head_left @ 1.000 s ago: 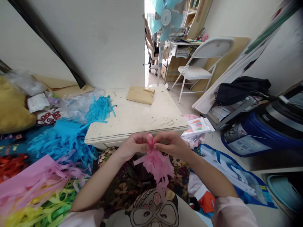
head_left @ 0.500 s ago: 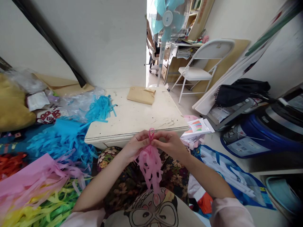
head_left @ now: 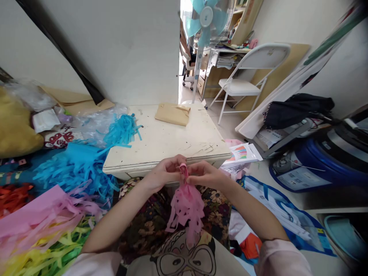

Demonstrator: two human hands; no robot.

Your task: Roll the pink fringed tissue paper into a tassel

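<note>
A pink tissue-paper tassel (head_left: pixel 186 207) hangs over my lap, its cut strips dangling down. My left hand (head_left: pixel 163 174) and my right hand (head_left: pixel 207 175) both pinch the twisted loop at its top, fingers closed, just in front of the near edge of the low white table (head_left: pixel 161 145). The loop sticks up a little between my fingertips.
Blue fringed paper (head_left: pixel 83 161) spills off the table's left side; pink (head_left: pixel 37 218), yellow and green fringe lies lower left. A brown paper bag (head_left: pixel 172 114) lies on the table's far side. A fan (head_left: pixel 205 23), folding chair (head_left: pixel 244 82) and blue drum (head_left: pixel 316 165) stand behind and right.
The tassel's strips swung and spread while both hands kept twisting the loop at its top; the loop now sits lower between the fingers than half a second ago.
</note>
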